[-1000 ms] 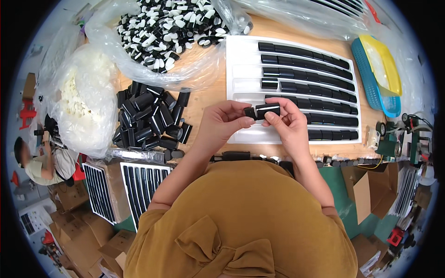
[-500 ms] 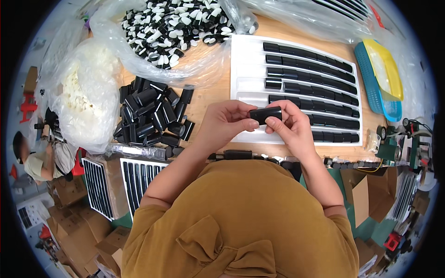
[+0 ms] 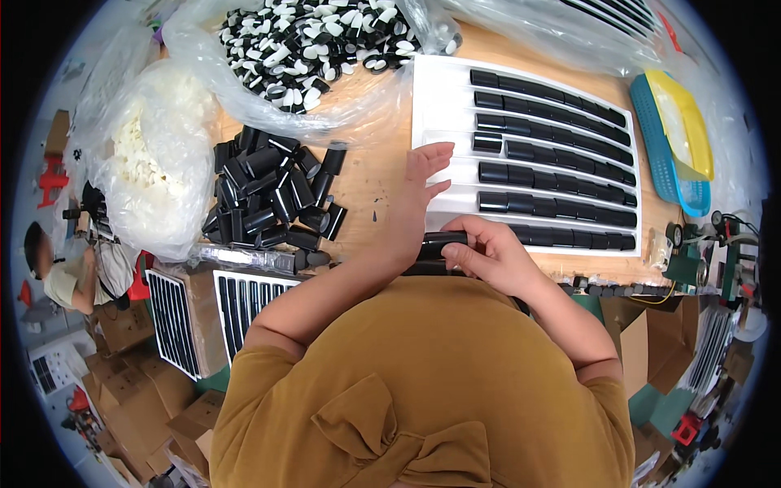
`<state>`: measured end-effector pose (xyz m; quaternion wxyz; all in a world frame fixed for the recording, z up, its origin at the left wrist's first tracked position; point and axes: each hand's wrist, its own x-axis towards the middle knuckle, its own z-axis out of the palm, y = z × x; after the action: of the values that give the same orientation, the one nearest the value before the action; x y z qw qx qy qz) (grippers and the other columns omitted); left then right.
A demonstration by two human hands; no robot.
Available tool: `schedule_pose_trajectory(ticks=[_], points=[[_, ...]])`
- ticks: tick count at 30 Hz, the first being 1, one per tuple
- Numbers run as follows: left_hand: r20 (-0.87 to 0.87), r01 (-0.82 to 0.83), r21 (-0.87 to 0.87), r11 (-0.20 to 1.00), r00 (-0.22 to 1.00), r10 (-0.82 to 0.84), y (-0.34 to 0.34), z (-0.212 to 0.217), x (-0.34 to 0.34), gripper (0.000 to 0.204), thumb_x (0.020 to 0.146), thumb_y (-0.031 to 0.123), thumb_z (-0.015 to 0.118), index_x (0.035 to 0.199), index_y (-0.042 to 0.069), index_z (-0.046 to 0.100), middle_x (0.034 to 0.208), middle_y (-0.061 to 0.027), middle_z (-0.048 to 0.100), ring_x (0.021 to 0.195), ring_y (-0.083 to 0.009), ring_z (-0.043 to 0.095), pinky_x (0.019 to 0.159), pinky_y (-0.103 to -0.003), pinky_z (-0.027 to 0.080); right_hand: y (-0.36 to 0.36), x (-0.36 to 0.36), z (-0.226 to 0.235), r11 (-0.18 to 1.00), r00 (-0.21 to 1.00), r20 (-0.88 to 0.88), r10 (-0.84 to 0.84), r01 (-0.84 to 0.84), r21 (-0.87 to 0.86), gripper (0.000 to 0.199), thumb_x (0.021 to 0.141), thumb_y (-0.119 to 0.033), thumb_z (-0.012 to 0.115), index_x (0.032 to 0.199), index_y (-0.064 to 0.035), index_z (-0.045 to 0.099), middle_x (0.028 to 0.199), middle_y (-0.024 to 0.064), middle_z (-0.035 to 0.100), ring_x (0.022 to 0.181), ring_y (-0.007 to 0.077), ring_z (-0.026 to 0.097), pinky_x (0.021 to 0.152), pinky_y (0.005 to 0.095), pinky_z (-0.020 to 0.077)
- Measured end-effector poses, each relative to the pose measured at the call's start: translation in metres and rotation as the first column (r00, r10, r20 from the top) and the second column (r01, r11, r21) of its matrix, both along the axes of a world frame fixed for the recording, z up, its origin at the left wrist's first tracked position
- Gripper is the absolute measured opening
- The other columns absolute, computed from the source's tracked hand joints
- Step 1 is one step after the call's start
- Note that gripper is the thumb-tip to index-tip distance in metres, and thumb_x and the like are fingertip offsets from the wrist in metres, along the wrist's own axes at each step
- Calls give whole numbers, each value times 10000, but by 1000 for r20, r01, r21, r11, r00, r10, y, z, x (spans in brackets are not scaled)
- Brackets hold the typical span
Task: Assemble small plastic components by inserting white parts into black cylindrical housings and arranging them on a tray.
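My right hand (image 3: 490, 257) pinches a glossy black tube-shaped piece (image 3: 440, 241) between thumb and fingers near the table's front edge. The piece lies sideways, and its left end meets the palm of my left hand (image 3: 413, 199). That hand is upright with its fingers stretched out and holds nothing; whether it presses on the piece I cannot tell. Just beyond both hands lies a white slotted tray (image 3: 443, 89), with rows of similar black pieces (image 3: 553, 176) in its grooves. Part of the nearest row is hidden behind my right hand.
A heap of loose black pieces (image 3: 272, 187) lies left of my hands. Behind it are many small black-and-white parts (image 3: 317, 45) on clear plastic. A bag of cream-coloured bits (image 3: 146, 154) stands far left; blue (image 3: 657, 146) and yellow baskets (image 3: 691, 130) stand right.
Both hands have come down toward the table's front edge with the black piece. My left hand has let go of its pinch and straightened its fingers, palm at the piece's end.
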<state>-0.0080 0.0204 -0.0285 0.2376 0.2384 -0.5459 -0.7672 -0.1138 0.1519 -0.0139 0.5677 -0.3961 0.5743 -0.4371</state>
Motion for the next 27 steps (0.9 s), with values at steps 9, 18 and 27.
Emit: schedule_pose_trajectory(ticks=[9, 18, 27], points=[[-62, -140, -11, 990, 988, 139, 0, -1, 0, 589, 1014, 512, 184, 1303, 42, 390, 1338, -148, 438, 1294, -247, 389, 1050, -388, 334, -5, 9, -8, 994, 995, -63, -80, 74, -82, 147, 938, -146, 598, 1019, -25, 581, 693, -30, 585, 581, 11, 472, 529, 171, 372], [24, -356, -738, 574, 835, 549, -153, -65, -30, 108, 875, 64, 600, 975, 35, 628, 874, -60, 620, 740, -141, 583, 675, -308, 483, -11, 2, -61, 921, 705, -619, -346, 129, -368, 298, 758, -112, 770, 988, -29, 600, 737, 50, 491, 587, 150, 483, 543, 266, 411], [257, 89, -952, 294, 754, 605, -201, -69, -79, 119, 785, 98, 641, 899, 65, 656, 961, -147, 583, 930, -344, 586, 798, -427, 484, -5, -4, -70, 912, 565, -740, -364, 56, -406, 281, 702, -166, 800, 895, -46, 636, 756, 73, 572, 679, 256, 548, 601, 358, 469]])
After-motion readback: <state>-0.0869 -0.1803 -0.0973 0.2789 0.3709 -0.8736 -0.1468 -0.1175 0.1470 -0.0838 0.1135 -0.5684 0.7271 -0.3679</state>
